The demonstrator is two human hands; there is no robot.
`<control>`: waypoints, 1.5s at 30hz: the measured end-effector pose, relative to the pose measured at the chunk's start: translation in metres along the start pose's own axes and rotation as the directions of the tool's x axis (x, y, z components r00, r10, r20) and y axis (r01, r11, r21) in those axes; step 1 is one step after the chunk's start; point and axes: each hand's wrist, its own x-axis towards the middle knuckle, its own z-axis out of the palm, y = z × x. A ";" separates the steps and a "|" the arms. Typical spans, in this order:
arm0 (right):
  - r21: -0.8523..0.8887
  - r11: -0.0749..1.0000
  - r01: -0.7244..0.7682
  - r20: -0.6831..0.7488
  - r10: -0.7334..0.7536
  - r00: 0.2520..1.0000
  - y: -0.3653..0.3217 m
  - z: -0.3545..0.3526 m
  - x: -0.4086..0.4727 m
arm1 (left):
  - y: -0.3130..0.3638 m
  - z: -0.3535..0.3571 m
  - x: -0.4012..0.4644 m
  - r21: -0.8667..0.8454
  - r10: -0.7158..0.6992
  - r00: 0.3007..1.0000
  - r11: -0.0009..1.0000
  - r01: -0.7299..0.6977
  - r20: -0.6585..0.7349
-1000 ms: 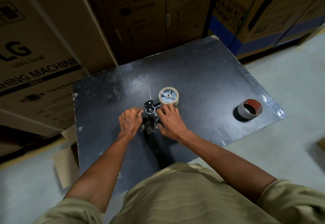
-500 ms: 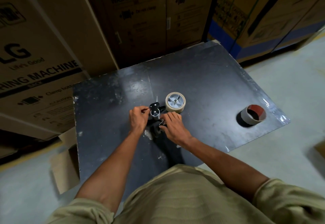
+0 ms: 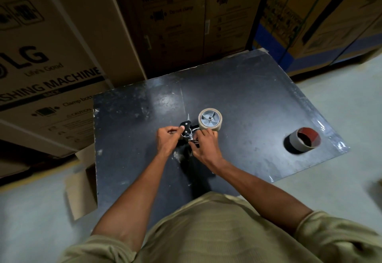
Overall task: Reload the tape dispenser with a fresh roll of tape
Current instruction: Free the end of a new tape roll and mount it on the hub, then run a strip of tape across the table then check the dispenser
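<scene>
This is a warehouse or appliance stockroom. Tall cardboard cartons crowd the back and left side, printed with "LG", "Life's Good", "WASHING MACHINE", "Clamp" and "CAUTION" handling marks; more brown cartons behind carry the same washing machine print, and one on the right has a blue band along its base. The floor is bare pale concrete. A scuffed black bench stands against the cartons, its surface scratched and smeared, with loose cardboard flaps lying beside its left edge. The light is dim and falls unevenly across the stacked boxes.
</scene>
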 end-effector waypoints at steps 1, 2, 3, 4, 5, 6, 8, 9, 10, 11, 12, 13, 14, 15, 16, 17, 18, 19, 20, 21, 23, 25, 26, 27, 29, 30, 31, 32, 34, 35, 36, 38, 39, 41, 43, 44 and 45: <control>0.002 1.000 -0.004 0.000 0.004 1.000 0.001 -0.001 0.003 | 0.000 0.001 0.000 -0.014 0.000 1.000 1.000 0.000 -0.004; 0.003 1.000 -0.009 0.008 0.009 1.000 0.000 -0.004 0.005 | 0.001 0.002 -0.001 -0.026 0.007 1.000 1.000 -0.008 -0.008; 0.005 1.000 -0.006 0.004 0.006 1.000 0.000 -0.005 0.008 | 0.002 0.002 -0.002 -0.035 0.015 1.000 0.999 -0.015 -0.010; 0.007 1.000 -0.004 0.007 0.004 1.000 -0.001 -0.007 0.010 | 0.001 0.003 -0.002 -0.034 0.021 1.000 0.999 -0.022 -0.009; 0.011 1.000 0.008 0.007 -0.008 1.000 0.000 -0.007 0.012 | 0.001 0.003 -0.001 -0.024 0.030 1.000 0.999 -0.030 -0.008; 0.016 1.000 0.019 0.001 -0.019 1.000 0.002 -0.007 0.012 | 0.000 0.003 -0.001 -0.008 0.039 0.999 0.999 -0.039 -0.007; 0.030 0.999 0.031 -0.005 -0.030 1.000 0.008 -0.008 0.006 | -0.002 0.003 0.001 0.025 0.059 0.998 0.998 -0.059 0.003; 0.023 0.999 0.026 -0.018 -0.026 1.000 0.013 -0.009 0.000 | -0.003 0.002 0.002 0.037 0.067 0.998 0.997 -0.067 0.014; 0.004 1.000 0.009 -0.050 -0.009 0.999 0.017 -0.013 -0.006 | -0.004 0.002 0.003 0.043 0.076 0.997 0.996 -0.077 0.025; -0.002 1.000 -0.022 -0.087 0.022 0.996 0.023 -0.014 -0.014 | -0.005 0.001 0.004 0.049 0.084 0.996 0.995 -0.086 0.034; 0.006 0.998 -0.070 -0.118 0.070 0.991 0.025 -0.020 -0.021 | -0.007 0.001 0.005 0.055 0.088 0.995 0.994 -0.090 0.042; 0.057 0.986 -0.155 -0.102 0.160 0.982 0.033 -0.017 -0.028 | -0.006 0.000 0.005 0.056 0.081 0.995 0.995 -0.084 0.050; 0.138 0.953 -0.269 -0.027 0.275 0.961 0.038 -0.017 -0.031 | -0.006 0.000 0.007 0.039 0.060 0.996 0.997 -0.062 0.059; 0.253 0.871 -0.421 0.121 0.403 0.907 0.042 -0.016 -0.033 | -0.006 0.000 0.008 0.003 0.014 0.997 1.000 -0.014 0.072; 0.363 0.729 -0.581 0.310 0.493 0.813 0.043 -0.017 -0.033 | -0.006 0.001 0.010 -0.056 -0.050 0.995 0.997 0.055 0.088; 0.450 0.550 -0.704 0.491 0.505 0.709 0.043 -0.019 -0.033 | -0.006 0.001 0.009 -0.112 -0.120 0.987 0.985 0.132 0.111; 0.505 0.366 -0.781 0.633 0.459 0.624 0.041 -0.021 -0.033 | -0.005 0.001 0.008 -0.163 -0.175 0.975 0.967 0.196 0.136; 0.544 0.214 -0.811 0.717 0.383 0.582 0.038 -0.024 -0.032 | -0.005 0.000 0.007 -0.192 -0.205 0.967 0.953 0.233 0.154; 0.550 0.108 -0.828 0.775 0.305 0.554 0.036 -0.027 -0.031 | -0.005 0.000 0.006 -0.204 -0.211 0.964 0.949 0.242 0.163; 0.531 0.031 -0.847 0.822 0.227 0.523 0.034 -0.031 -0.030 | -0.005 -0.001 0.004 -0.187 -0.193 0.968 0.957 0.222 0.163; 0.458 -0.054 -0.887 0.886 0.100 0.452 0.032 -0.036 -0.028 | -0.009 -0.003 0.002 -0.164 -0.148 0.978 0.971 0.172 0.148; 0.438 -0.134 -0.889 0.899 0.053 0.435 0.032 -0.038 -0.026 | -0.015 -0.008 0.000 -0.189 -0.145 0.985 0.969 0.160 0.091; 0.446 -0.187 -0.876 0.894 0.034 0.448 0.032 -0.038 -0.026 | -0.019 -0.011 0.000 -0.196 -0.150 0.987 0.968 0.157 0.052; 0.455 -0.241 -0.857 0.884 0.002 0.468 0.032 -0.037 -0.027 | -0.022 -0.016 -0.002 -0.182 -0.151 0.988 0.972 0.151 0.015; 0.447 -0.370 -0.815 0.861 -0.070 0.504 0.030 -0.035 -0.029 | -0.033 -0.024 -0.007 -0.120 -0.128 0.991 0.985 0.122 -0.042; 0.437 -0.420 -0.795 0.856 -0.078 0.511 0.029 -0.035 -0.029 | -0.039 -0.028 -0.011 -0.093 -0.110 0.992 0.990 0.104 -0.057; 0.436 -0.451 -0.779 0.852 -0.072 0.519 0.026 -0.037 -0.028 | -0.044 -0.032 -0.014 -0.072 -0.094 0.994 0.993 0.089 -0.064; 0.443 -0.460 -0.770 0.851 -0.055 0.522 0.022 -0.039 -0.027 | -0.048 -0.035 -0.017 -0.060 -0.078 0.995 0.995 0.074 -0.062; 0.469 -0.474 -0.745 0.845 -0.006 0.535 0.014 -0.044 -0.024 | -0.056 -0.042 -0.023 -0.049 -0.047 0.998 0.998 0.044 -0.050; 0.492 -0.476 -0.729 0.836 0.024 0.549 0.009 -0.046 -0.021 | -0.060 -0.044 -0.027 -0.039 -0.026 0.999 0.999 0.024 -0.047; 0.527 -0.463 -0.713 0.822 0.065 0.566 0.004 -0.048 -0.018 | -0.063 -0.047 -0.030 -0.019 -0.002 0.999 1.000 0.001 -0.049; 0.635 -0.345 -0.691 0.769 0.196 0.609 -0.005 -0.048 -0.012 | -0.069 -0.050 -0.039 0.062 0.050 0.997 0.997 -0.047 -0.061; 0.697 -0.226 -0.681 0.716 0.287 0.637 -0.008 -0.046 -0.010 | -0.072 -0.051 -0.043 0.111 0.081 0.995 0.991 -0.074 -0.062; 0.754 0.110 -0.648 0.545 0.445 0.710 -0.014 -0.036 -0.010 | -0.078 -0.051 -0.052 0.204 0.168 0.985 0.967 -0.155 -0.045; 0.669 0.435 -0.603 0.375 0.503 0.779 -0.017 -0.022 -0.015 | -0.083 -0.052 -0.060 0.286 0.238 0.971 0.930 -0.231 0.011; 0.579 0.567 -0.586 0.314 0.509 0.802 -0.017 -0.015 -0.020 | -0.086 -0.055 -0.064 0.326 0.256 0.965 0.909 -0.259 0.051; 0.472 0.672 -0.571 0.272 0.505 0.819 -0.015 -0.008 -0.027 | -0.088 -0.060 -0.068 0.367 0.273 0.957 0.884 -0.288 0.093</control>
